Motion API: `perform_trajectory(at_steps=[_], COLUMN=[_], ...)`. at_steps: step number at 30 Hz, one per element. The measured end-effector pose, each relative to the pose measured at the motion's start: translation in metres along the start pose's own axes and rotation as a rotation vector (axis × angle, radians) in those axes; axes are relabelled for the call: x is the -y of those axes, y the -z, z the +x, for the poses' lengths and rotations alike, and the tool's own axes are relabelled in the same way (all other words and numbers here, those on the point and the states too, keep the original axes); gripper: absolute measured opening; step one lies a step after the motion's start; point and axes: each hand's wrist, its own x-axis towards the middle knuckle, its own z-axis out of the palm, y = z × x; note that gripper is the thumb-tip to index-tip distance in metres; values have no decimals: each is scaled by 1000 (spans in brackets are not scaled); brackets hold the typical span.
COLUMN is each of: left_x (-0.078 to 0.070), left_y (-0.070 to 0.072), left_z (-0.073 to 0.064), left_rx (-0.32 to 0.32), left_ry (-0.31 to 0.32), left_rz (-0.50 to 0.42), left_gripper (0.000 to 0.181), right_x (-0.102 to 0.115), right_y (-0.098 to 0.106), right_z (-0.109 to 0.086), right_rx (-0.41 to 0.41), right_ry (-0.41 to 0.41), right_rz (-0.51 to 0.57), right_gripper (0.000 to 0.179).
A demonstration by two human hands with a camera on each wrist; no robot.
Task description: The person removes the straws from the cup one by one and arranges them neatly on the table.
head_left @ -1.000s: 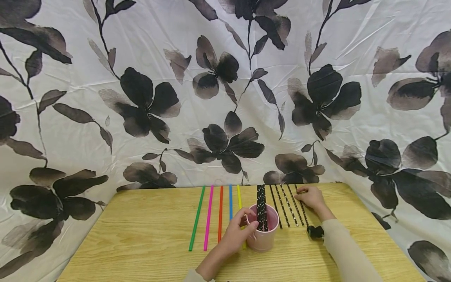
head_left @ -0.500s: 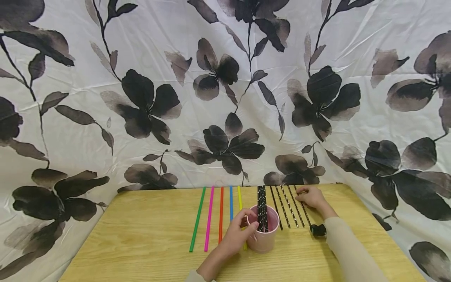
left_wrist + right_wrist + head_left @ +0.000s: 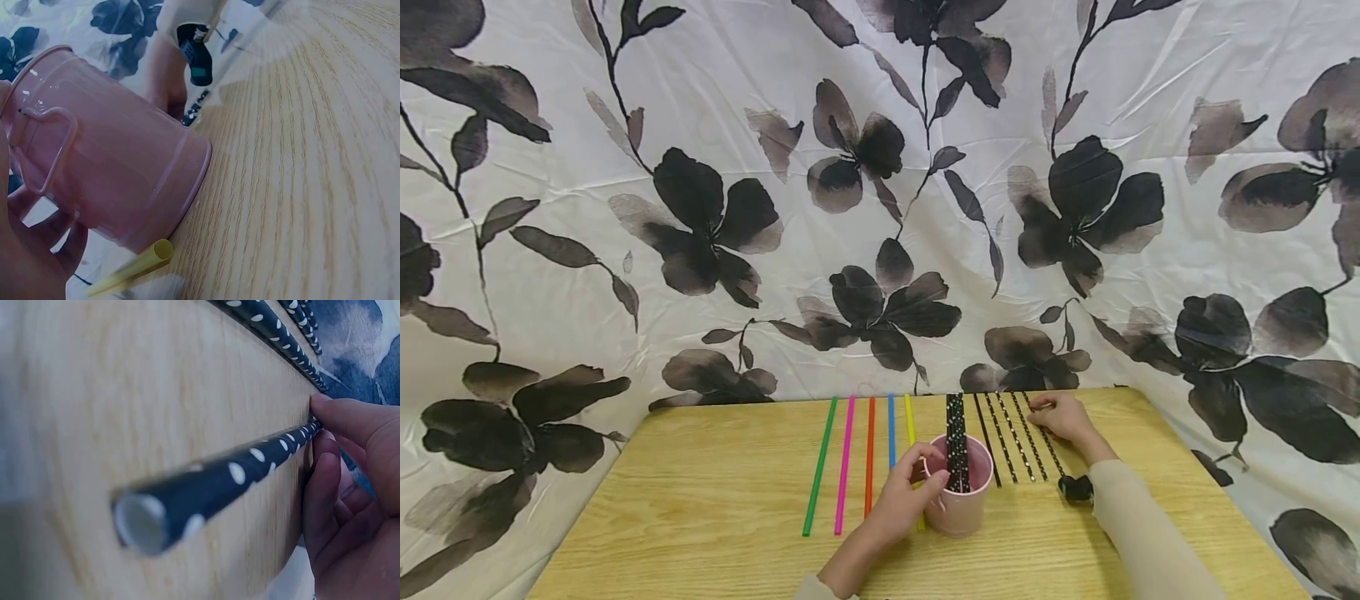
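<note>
My left hand [image 3: 895, 502] grips the side of a small pink metal bucket [image 3: 957, 515], fingers at its rim. The left wrist view shows the bucket [image 3: 119, 150] with its wire handle and its base on the wood. Black straws with white dots [image 3: 957, 442] stand upright inside it. My right hand [image 3: 1066, 425] is at the far part of the rightmost black dotted straw in a row. Up close in the right wrist view, thumb and fingertips pinch that white-dotted paper straw [image 3: 240, 472] near its far end, while its open near end faces the camera.
Several other black patterned straws [image 3: 1015, 437] lie side by side right of the bucket. To its left, green [image 3: 819, 467], pink [image 3: 845, 467], red [image 3: 870, 458], blue [image 3: 892, 429] and yellow [image 3: 911, 421] straws lie on the wooden table [image 3: 700, 483]. A floral cloth [image 3: 880, 200] hangs behind.
</note>
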Motion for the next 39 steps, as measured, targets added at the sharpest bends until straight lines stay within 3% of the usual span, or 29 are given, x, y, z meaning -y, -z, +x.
perform_trajectory(at_steps=[9, 15, 23, 29, 33, 39], left_x=[-2, -29, -3, -22, -37, -40], left_y=[0, 2, 0, 1, 3, 3], left_z=[-2, -9, -2, -5, -9, -9], left_rx=[-1, 8, -10, 8, 20, 23], left_ry=[-9, -6, 12, 11, 18, 13], left_rz=[-10, -8, 3, -2, -3, 0], left_gripper=[17, 16, 16, 17, 18, 18], right_x=[5, 6, 7, 6, 5, 6], right_y=[-1, -2, -1, -1, -1, -1], right_z=[-5, -7, -7, -7, -8, -9], right_rx=[-26, -26, -37, -44, -59, -70], right_ry=[-23, -23, -11, -24, -2, 11], right_rz=[-5, 2, -10, -1, -55, -99], right_gripper=[30, 30, 30, 30, 29, 28])
